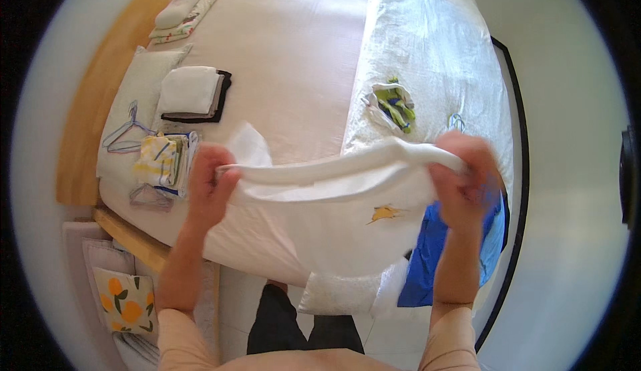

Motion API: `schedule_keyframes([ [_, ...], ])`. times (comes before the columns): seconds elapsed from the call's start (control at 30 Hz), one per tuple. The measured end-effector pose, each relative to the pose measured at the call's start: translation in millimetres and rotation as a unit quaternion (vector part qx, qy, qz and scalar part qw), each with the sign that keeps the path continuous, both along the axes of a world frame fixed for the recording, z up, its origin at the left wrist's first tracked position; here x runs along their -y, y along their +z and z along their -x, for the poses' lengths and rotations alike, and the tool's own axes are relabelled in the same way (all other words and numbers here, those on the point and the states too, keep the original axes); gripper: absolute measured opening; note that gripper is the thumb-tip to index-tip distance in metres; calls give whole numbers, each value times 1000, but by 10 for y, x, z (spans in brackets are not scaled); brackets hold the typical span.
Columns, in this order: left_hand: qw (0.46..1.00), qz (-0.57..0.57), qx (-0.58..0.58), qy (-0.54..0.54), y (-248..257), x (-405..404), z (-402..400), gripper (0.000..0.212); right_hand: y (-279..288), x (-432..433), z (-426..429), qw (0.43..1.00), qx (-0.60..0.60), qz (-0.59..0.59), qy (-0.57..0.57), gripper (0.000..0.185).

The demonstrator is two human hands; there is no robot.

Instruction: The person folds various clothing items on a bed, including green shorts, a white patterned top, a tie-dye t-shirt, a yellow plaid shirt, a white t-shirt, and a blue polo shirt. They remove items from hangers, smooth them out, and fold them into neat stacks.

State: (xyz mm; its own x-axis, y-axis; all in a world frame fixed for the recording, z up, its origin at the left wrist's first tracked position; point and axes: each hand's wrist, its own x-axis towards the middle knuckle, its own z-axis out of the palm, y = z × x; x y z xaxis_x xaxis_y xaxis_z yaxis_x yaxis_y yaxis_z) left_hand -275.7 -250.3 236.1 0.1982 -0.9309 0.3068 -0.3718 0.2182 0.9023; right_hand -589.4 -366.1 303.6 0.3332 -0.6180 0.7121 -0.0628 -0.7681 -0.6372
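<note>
A white garment (345,230) with a small yellow-brown print hangs stretched between my two hands over the near edge of the bed. My left hand (213,183) grips its edge at one end. The other end is gathered in my right hand (463,175), which is blurred. Between the hands the cloth forms a long fold along the top, and its lower part hangs loose towards my legs. Just beyond my left hand lies a folded stack with a yellow-and-white patterned cloth (157,155) on top. Blue fabric (423,256) lies below my right hand.
A folded stack topped by a white cloth (193,90) rests on the bed (295,70), near clothes hangers (131,130). A crumpled green-and-white garment (393,105) lies on a pale quilt (425,35). To the lower left sits a cushion with orange fruit (125,301). A wall (566,170) borders the right.
</note>
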Motion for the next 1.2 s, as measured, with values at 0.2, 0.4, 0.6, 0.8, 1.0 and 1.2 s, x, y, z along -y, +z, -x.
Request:
schedule_keyframes([
  [0.2,925,-73,345,-144,1050,-303,-503,42,570,-321,-39,967,-230,89,68,28],
  [0.4,872,-225,410,-147,719,-1029,-1176,32,-276,-713,-326,825,-492,-98,258,14],
  [0.6,940,-284,170,-84,677,-1119,-1981,23,-301,-525,-673,861,-284,-302,295,15],
  [0.8,928,-348,119,-53,46,-145,-2535,24,-1004,266,-1185,834,-283,-434,190,14],
  [1.0,956,-160,246,-18,-1674,827,-2874,34,-2648,1033,-1603,838,-233,-489,59,27],
  [1.2,962,-220,161,25,-2686,384,-2438,46,-3872,586,-1364,828,-164,-498,-199,42],
])
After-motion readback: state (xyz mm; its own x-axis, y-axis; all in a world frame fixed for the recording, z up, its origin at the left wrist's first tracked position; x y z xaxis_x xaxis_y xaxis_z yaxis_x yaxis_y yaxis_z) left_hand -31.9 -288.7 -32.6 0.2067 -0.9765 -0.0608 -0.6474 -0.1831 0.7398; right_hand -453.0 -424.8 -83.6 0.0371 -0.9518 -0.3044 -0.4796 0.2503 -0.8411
